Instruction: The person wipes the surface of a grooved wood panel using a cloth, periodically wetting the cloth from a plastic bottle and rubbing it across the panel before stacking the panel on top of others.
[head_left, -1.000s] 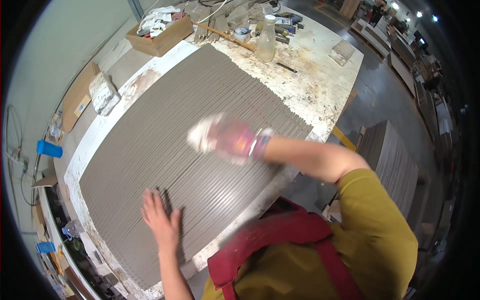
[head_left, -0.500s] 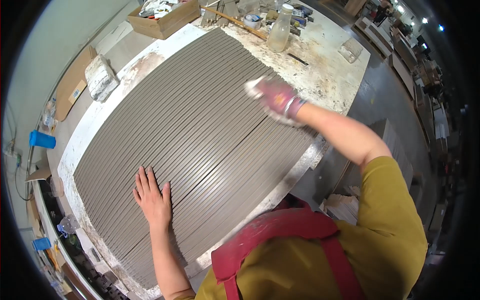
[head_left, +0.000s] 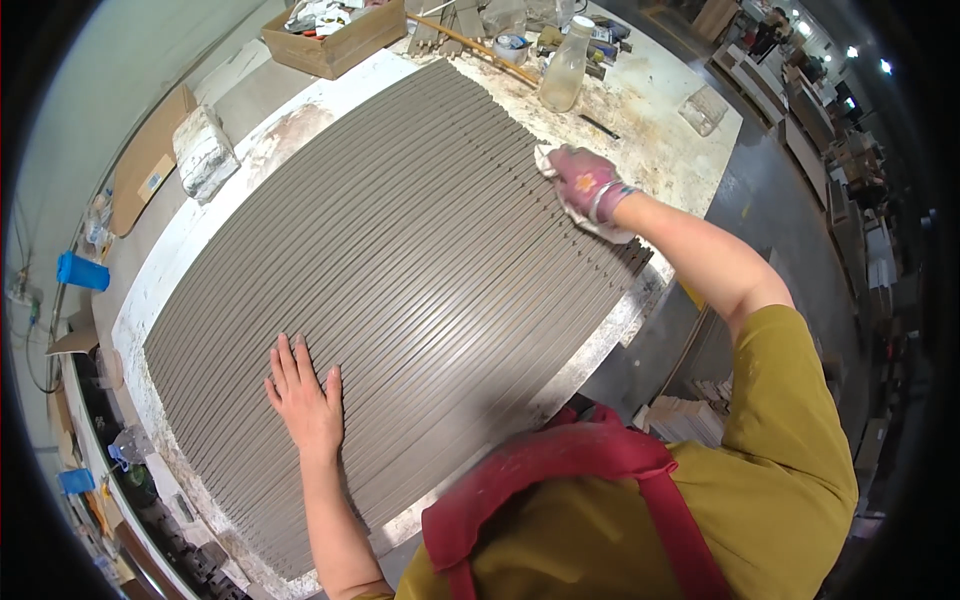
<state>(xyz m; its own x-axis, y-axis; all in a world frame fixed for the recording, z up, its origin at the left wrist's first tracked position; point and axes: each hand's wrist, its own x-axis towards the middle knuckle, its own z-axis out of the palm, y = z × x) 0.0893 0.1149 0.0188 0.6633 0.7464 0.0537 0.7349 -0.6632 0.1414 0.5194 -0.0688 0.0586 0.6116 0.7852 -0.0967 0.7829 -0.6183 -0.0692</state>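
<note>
Long, narrow grey strips (head_left: 330,250) lie side by side in a broad sheet across a white table. Bare and flat, my left hand (head_left: 308,400) rests on the strips at the near left, fingers stretched out. At the right ends of the strips is my right hand (head_left: 585,185), in a pink-purple glove with a flower mark. Its fingers are closed on a white cloth (head_left: 600,228), which lies against the strips and partly hides under the hand. The strip ends there are slightly uneven.
On the stained white table (head_left: 650,165) stand a capped glass bottle (head_left: 566,72) and a wooden box (head_left: 335,42) of odds and ends. A thin black tool (head_left: 599,126) lies near the bottle. A white wrapped block (head_left: 205,155) sits at the left, a clear packet (head_left: 703,108) at the right.
My right hand has moved right with the cloth, to the strip ends. The dark gap line between strips no longer shows. My left hand has stayed in place.
</note>
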